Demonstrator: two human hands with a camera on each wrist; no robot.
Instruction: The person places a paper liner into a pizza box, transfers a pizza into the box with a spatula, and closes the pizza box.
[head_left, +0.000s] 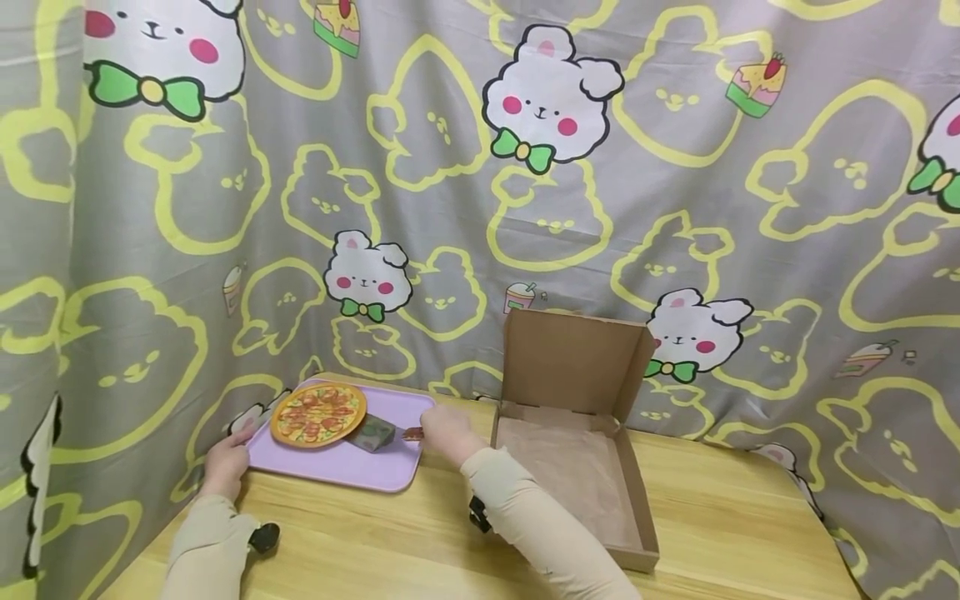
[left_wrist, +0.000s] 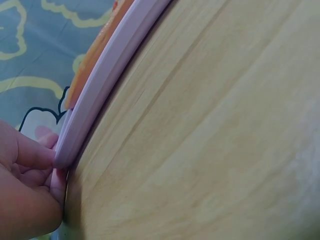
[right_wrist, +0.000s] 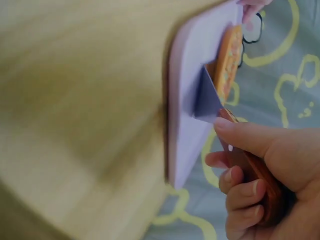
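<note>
Head view, right hand (head_left: 450,433) gripping spatula (head_left: 374,433)

Lilac tray (head_left: 330,469), orange-rimmed pizza (head_left: 318,414), brown handle (right_wrist: 273,198), cartoon-print curtain (head_left: 457,212)

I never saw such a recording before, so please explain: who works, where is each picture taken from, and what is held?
There is no robot, only a person. The wide picture is taken from the head; the other two, from cameras on left and right wrists. On the wooden table is a purple tray with a pizza. Beside it, to the right, stands an open cardboard box. The left hand holds the tray's edge. The right hand grips a spatula by its brown handle, its blade at the pizza's edge.
</note>
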